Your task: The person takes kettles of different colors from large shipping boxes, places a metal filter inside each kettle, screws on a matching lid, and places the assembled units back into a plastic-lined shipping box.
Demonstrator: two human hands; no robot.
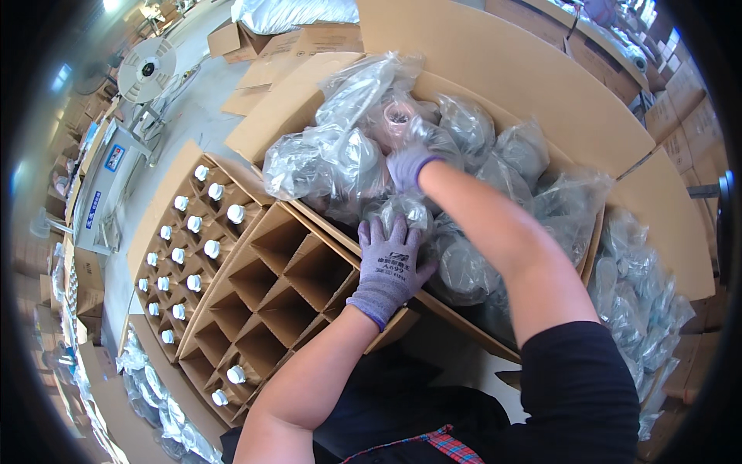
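Both my hands wear grey-purple knit work gloves. My left hand (391, 264) lies spread over the near edge of a large cardboard box, its fingertips on a clear plastic-bagged item (408, 213). Beyond it, my right hand (408, 165) is blurred among the bagged items in that box, at a crumpled clear plastic bag (432, 139); its fingers are hard to make out. A pinkish round item (398, 116) shows through the plastic behind it. Left of my hands, a divided carton (284, 238) has many open cells and white-capped bottles (236, 374) in a few near cells.
Another divided carton (200, 151) full of white-capped bottles adjoins on the left. More bagged items (637, 307) fill a box at right, and others (153, 394) lie at lower left. Tall cardboard flaps (493, 52) rise behind the large box. A grey machine (104, 185) stands further left.
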